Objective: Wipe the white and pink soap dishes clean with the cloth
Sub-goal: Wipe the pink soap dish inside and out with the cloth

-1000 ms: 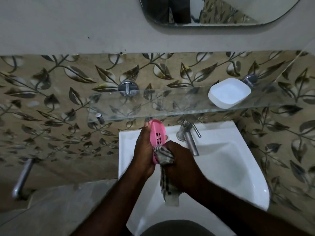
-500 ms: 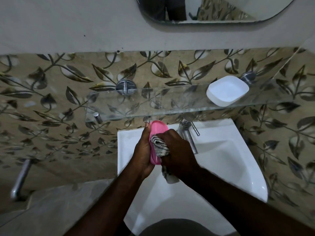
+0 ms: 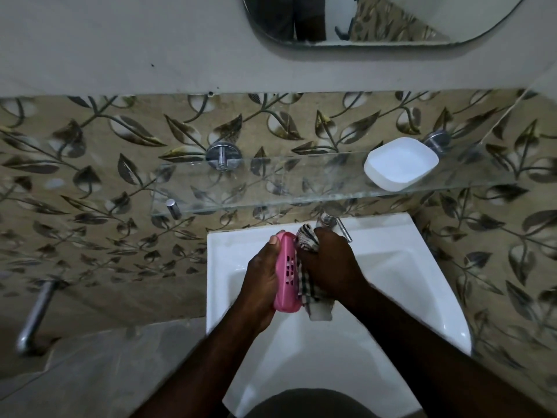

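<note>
In the middle of the frame, over the white sink [image 3: 422,267], two hands are close together. The left hand [image 3: 262,285] is wrapped around the pink soap dish [image 3: 286,276] and holds it on its edge, with its little drain holes showing. The right hand [image 3: 328,260] is closed tight on the checked cloth [image 3: 307,285] and presses it against the dish. One end of the cloth pokes up near the tap [image 3: 331,221], and the other end hangs down into the sink.

The white soap dish [image 3: 401,162] sits on the glass shelf [image 3: 271,188] in the upper right of the frame, close to the front edge. I cannot tell if it has been wiped.

Here is what I think could go wrong. The pink dish may be wet and slippy, so a hard rub could push it out of the left hand, and it would drop into the sink. The right hand is very near the tap and could bump it. The hanging end of the cloth could get wet in the sink. Later, a careless reach could knock the white dish off the shelf.
</note>
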Motion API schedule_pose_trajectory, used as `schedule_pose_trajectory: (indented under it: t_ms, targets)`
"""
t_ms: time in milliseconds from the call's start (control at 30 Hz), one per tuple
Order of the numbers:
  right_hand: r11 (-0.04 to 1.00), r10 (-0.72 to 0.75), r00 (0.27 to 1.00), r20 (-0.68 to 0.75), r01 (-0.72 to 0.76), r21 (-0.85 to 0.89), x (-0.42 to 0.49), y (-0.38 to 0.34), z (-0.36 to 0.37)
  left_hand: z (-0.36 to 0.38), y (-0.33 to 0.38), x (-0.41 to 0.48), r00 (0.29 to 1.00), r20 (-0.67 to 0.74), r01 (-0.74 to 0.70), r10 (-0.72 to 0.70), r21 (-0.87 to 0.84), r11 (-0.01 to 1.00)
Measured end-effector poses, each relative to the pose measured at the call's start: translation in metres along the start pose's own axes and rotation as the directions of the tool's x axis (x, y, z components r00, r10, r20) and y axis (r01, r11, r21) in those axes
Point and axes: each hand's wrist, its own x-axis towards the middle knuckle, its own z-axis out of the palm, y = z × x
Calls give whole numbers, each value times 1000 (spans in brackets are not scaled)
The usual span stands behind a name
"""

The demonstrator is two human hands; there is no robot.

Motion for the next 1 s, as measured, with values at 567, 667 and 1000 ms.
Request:
schedule_pose_trajectory:
  t_ms: [567, 667, 1000]
  targets:
    - [892, -372, 926, 59, 375, -254, -9, -5, -13, -2, 6, 1, 986, 96, 145, -140, -56, 988]
    - [949, -164, 985, 51, 172, -265, -13, -1, -9, -2, 7, 3, 996, 35, 75, -76, 40, 996]
    - [855, 90, 840, 535, -340, 391, -43, -4, -6, -11, 18, 10, 998, -10, 60, -61, -75, 995]
